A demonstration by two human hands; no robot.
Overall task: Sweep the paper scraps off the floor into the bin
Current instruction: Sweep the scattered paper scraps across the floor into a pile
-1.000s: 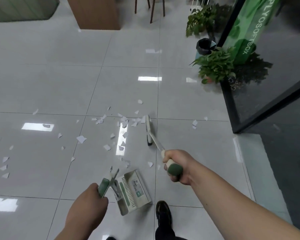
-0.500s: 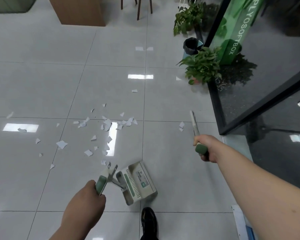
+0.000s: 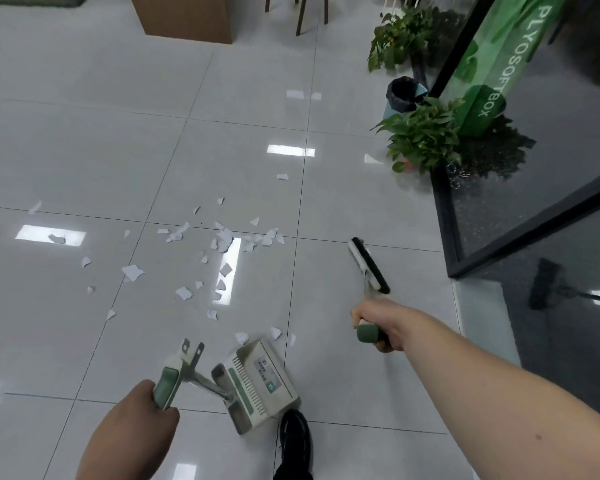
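Right now your right hand (image 3: 378, 327) is wrapped tight around the broom (image 3: 368, 265) handle, with its head on the tiles well right of the paper scraps (image 3: 222, 244). Your left hand (image 3: 136, 420) grips the dustpan (image 3: 257, 386) handle, pan mouth facing the scraps. Draw the bristles leftward in low, short strokes, herding the scattered pieces into one pile near the pan's lip. The bin (image 3: 404, 95) stands far off by the plants (image 3: 423, 136); its inside can't be made out, and your fingers are mostly hidden behind the handles.

left hand (image 3: 137, 415): fisted, low | right hand (image 3: 378, 323): fisted, arm extended
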